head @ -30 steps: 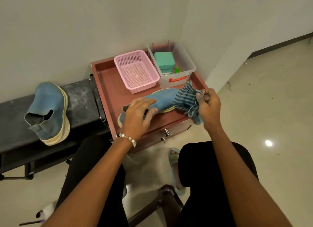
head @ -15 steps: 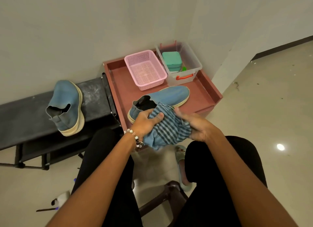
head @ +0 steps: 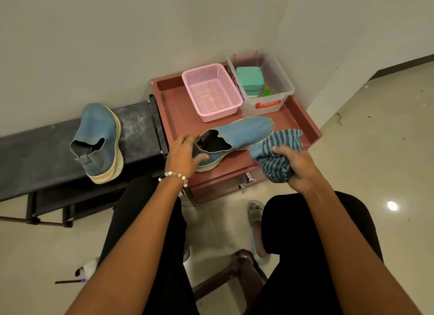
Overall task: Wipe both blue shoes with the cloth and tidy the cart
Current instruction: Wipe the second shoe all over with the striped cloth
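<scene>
Head view: my right hand (head: 298,168) bunches the blue striped cloth (head: 278,153), now pulled off to the right. My left hand (head: 184,153) pinches the heel of the dusty blue slip-on shoe with cream sole (head: 237,138), lying on the red cart's tray (head: 173,112); half a second ago both hands held the cloth. Farther left, the second blue shoe (head: 98,142) rests tilted on the black bench (head: 35,155).

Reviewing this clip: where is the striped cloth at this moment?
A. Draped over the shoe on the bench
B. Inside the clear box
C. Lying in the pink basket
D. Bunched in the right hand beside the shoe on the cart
D: the right hand grips the bunched cloth just right of the shoe on the cart, while the left hand holds that shoe's heel.
</scene>
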Motion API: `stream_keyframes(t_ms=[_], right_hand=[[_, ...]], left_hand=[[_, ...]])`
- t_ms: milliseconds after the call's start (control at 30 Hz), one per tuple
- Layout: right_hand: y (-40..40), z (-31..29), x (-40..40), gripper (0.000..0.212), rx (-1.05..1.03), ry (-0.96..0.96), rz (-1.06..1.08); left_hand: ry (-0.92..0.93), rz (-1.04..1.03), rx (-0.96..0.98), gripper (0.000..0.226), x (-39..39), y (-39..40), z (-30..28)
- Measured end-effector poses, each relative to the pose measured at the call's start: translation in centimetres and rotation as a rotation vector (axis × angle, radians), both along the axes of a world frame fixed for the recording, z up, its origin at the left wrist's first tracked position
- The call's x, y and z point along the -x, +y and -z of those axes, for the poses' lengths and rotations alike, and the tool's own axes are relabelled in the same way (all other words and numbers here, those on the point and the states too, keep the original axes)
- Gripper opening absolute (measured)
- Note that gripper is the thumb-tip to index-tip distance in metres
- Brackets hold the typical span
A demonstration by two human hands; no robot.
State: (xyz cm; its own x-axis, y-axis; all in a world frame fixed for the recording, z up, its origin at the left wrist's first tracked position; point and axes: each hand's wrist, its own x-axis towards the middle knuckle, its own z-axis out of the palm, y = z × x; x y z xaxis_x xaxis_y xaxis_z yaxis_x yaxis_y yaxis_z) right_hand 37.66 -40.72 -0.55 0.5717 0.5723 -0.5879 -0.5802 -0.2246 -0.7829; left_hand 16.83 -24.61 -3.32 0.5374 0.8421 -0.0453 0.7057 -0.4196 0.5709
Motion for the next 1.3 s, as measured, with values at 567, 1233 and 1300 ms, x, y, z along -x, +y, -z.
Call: stream_keyframes(t_ms=[567, 1233, 1300], right_hand=[[7.4, 7.2, 8.2, 0.064, 0.206, -1.537, -0.866], [6.7, 10.2, 5.5, 0.077, 0.260, -1.834, -1.027], [7.0, 9.7, 7.0, 0.067, 0.497, -1.697, -0.822]], left_hand=[[0.087, 0.207, -0.212, 0.062, 0.4, 0.6, 1.9], [0.550, 0.277, -0.170, 0.109, -0.1, 2.1, 5.9], [0.560, 0.269, -0.183, 0.109, -0.3, 1.9, 5.8]])
